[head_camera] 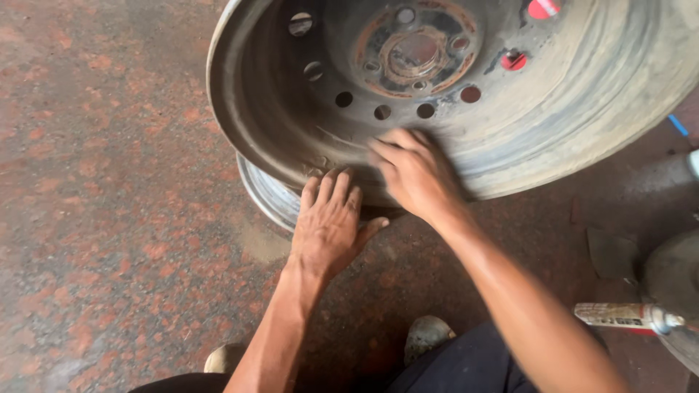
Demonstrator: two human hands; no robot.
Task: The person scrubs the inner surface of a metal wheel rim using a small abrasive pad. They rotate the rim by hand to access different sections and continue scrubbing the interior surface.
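Both hands lie spread and flat, left hand (pixel 329 222) below the rim (pixel 466 145), right hand (pixel 415 171) on its barrel; tilted on the floor (pixel 109 182), it looks heavy, stiff steel (dusty, maybe slick), best gripped at the lip.

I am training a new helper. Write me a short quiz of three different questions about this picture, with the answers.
1. True or false: the left hand lies flat with its fingers spread on the lower edge of the steel wheel rim.
2. Where does the right hand rest? A) on the floor B) on the inner surface of the rim C) on the tube
3. Fill in: a white tube lies on the reddish ____ at the right.

Key: 1 true; 2 B; 3 floor.
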